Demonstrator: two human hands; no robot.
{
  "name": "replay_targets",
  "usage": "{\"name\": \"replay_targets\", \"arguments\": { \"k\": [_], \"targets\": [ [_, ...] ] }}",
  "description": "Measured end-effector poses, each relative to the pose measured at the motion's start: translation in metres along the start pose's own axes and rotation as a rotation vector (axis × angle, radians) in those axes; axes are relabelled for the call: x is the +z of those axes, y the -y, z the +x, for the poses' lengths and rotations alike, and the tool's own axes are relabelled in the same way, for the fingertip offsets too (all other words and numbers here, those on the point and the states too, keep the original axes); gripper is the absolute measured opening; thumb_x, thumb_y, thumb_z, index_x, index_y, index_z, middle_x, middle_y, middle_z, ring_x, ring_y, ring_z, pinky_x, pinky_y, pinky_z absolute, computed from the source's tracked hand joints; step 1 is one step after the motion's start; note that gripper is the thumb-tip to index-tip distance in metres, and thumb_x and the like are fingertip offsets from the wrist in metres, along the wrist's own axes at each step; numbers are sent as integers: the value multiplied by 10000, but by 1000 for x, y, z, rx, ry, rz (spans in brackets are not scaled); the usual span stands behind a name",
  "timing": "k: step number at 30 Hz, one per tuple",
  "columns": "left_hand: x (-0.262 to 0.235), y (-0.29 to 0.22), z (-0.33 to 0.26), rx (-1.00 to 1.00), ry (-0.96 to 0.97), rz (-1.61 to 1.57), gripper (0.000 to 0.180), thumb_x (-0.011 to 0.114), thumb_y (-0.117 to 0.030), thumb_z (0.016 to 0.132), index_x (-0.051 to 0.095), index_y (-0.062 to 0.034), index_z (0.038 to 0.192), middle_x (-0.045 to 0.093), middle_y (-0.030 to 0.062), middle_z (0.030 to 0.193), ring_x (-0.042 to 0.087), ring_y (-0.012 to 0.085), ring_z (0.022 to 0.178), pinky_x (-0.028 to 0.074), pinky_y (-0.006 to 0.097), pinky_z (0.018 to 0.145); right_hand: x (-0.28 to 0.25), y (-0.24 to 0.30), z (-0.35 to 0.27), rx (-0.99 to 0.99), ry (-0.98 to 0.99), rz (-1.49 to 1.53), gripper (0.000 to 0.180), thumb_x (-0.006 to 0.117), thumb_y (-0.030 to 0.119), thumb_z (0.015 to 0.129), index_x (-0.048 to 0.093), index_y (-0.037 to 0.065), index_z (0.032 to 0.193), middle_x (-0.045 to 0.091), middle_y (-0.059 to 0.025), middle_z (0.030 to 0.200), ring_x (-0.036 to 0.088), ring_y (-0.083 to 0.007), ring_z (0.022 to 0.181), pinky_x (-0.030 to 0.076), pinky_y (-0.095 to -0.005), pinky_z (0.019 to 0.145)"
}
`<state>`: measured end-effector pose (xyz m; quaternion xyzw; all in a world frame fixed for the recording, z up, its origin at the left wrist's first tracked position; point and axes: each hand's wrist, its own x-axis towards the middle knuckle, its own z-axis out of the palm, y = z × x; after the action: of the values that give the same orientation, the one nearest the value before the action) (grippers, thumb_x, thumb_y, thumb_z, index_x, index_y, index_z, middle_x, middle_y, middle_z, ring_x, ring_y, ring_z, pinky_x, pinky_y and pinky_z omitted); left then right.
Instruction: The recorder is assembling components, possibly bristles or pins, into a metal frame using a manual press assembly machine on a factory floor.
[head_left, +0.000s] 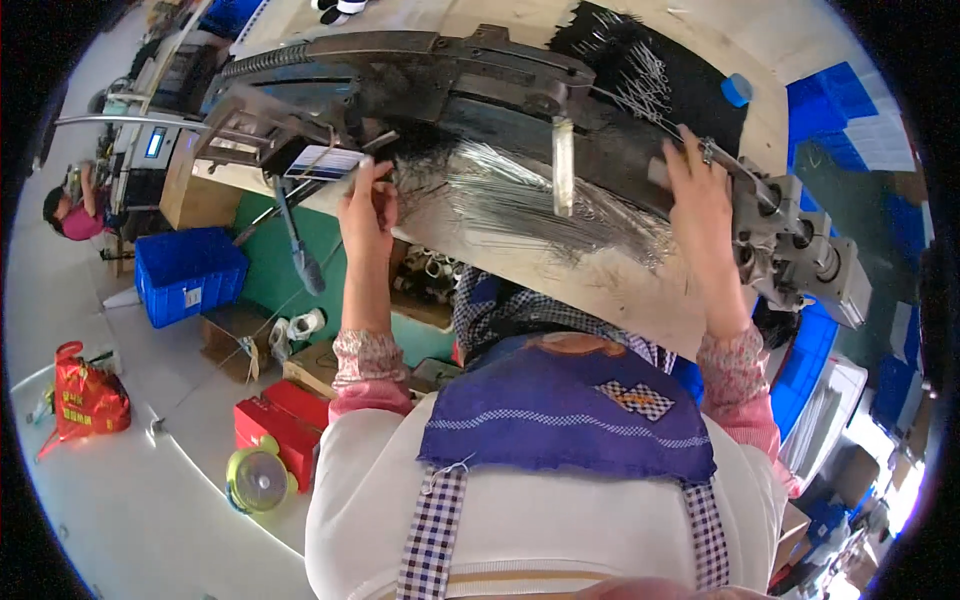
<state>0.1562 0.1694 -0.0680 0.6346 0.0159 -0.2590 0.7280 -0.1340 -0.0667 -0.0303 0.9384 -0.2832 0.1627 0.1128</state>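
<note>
A long dark metal bench machine runs across the worktable in front of me. My left hand is at its left part, thumb and forefinger close together and the other fingers curled; whatever is between them is too small to make out. Beside those fingertips is a small white-and-blue plate. My right hand lies at the machine's right end, fingers stretched toward a thin metal rod, beside the metal clamp blocks. Between my hands lies a heap of thin straight metal wires. A pale upright bar stands over them.
Looped wire pieces lie on a black cloth behind the machine, near a blue cap. A lever with a grey grip hangs at left. Blue bins stand on both sides; another person is far left.
</note>
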Motion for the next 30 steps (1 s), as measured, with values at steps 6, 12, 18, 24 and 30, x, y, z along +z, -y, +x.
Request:
{"name": "replay_targets", "arguments": {
  "k": [6,12,18,24,30],
  "targets": [
    [-38,-23,-27,744,-237,853,341,578,-309,925,633,25,962,568,24,667,518,145,552,387,307,497,27,-7,17,154,162,170,118,522,24,804,538,53,917,586,-144,998,624,-366,768,520,-450,675],
    [-92,-23,-28,515,-240,663,477,585,-267,907,492,60,1240,562,211,1187,544,269,1077,403,404,947,38,-5,19,204,184,212,149,574,187,891,503,63,932,544,-131,950,588,-351,837,490,-447,701],
    [5,6,-57,939,-99,812,298,621,-211,885,589,43,1039,603,174,1044,591,255,904,479,354,807,40,-11,15,159,188,323,157,560,171,902,479,38,923,548,-170,933,569,-392,852,470,-451,690],
    [29,-4,19,-27,169,126,435,514,-407,942,660,2,914,607,41,664,484,84,465,320,229,398,33,0,12,191,182,375,146,571,129,871,481,30,930,558,-189,937,570,-399,863,476,-462,701],
    [44,2,5,103,93,-1,311,494,-301,972,575,-23,856,433,-37,590,354,44,444,249,202,385,38,0,11,181,150,404,135,549,91,848,461,33,932,572,-196,903,591,-401,795,478,-487,666]
  ]
}}
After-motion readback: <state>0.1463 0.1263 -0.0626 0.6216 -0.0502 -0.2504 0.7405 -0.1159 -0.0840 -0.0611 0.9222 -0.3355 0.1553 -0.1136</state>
